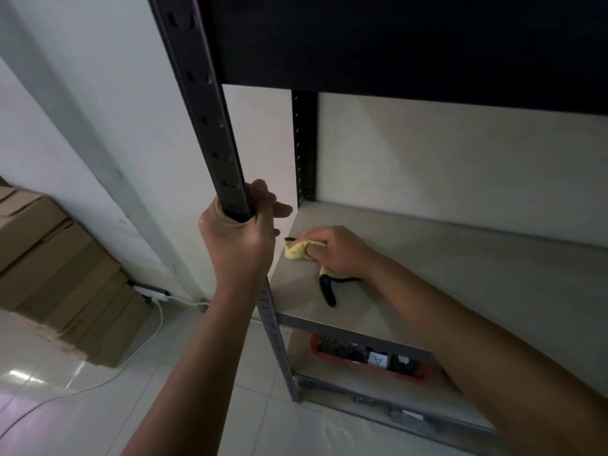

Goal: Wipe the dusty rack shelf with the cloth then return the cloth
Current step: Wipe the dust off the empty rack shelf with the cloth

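Wiping is going on: the right hand [339,250] is gripping the yellow cloth [297,250] on the shelf [460,274], near its left edge. The left hand [240,232] is holding the rack post [210,126]. Next, I think, it needs rubbing across to the right.

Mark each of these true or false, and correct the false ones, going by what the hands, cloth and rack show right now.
1. The left hand grips the rack's front upright post. True.
2. The right hand presses a yellow cloth on the shelf. True.
3. The cloth lies on the floor. False: it is on the shelf, under the right hand.
4. A red tray sits on the shelf below. True.
5. The cardboard boxes are stacked on the wiped shelf. False: they stand on the floor, left of the rack.
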